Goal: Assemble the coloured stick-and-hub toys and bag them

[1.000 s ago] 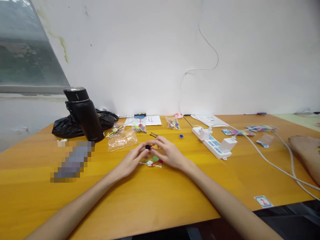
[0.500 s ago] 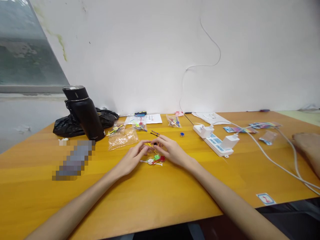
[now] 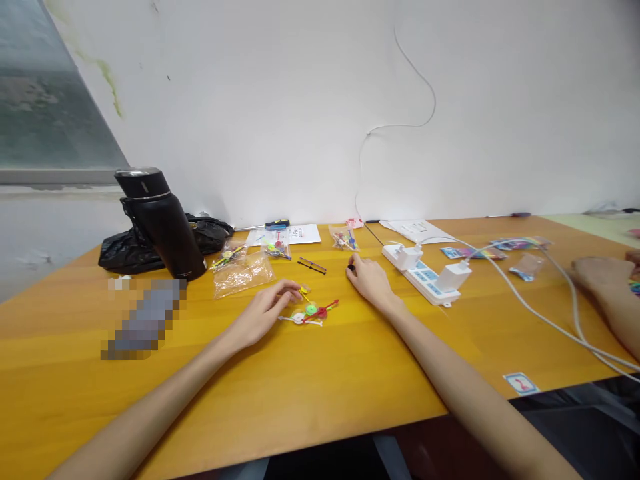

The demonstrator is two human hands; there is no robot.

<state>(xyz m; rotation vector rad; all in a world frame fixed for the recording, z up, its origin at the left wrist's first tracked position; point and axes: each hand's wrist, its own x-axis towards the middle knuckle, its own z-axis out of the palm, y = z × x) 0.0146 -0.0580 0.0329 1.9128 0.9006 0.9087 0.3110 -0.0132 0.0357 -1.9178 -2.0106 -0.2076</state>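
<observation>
My right hand [image 3: 371,284] rests on the table with its fingertips closed on a small black round piece [image 3: 351,267]. My left hand [image 3: 267,308] is open, its thumb and fingers apart and curved beside a yellow arrow-shaped plastic piece [image 3: 305,293]; I cannot tell if the fingertips touch it. Just in front of that hand lie a white arrow spinner [image 3: 299,319], a red arrow spinner [image 3: 321,312] and a bright green round piece [image 3: 311,310], overlapping. A black arrow [image 3: 313,268] lies farther back, between the hands.
At the left stand a black bottle [image 3: 167,227], a black plastic bag [image 3: 117,250] and a blurred-out flat object [image 3: 145,317]. Clear bags [image 3: 245,273] of pieces lie behind. A white power strip [image 3: 425,280] with plugs and cables is at the right, near another person's arm [image 3: 600,287].
My right hand has moved right, away from my left hand, carrying the black piece. The black arrow and the spinners are now uncovered; the blue round piece is no longer visible.
</observation>
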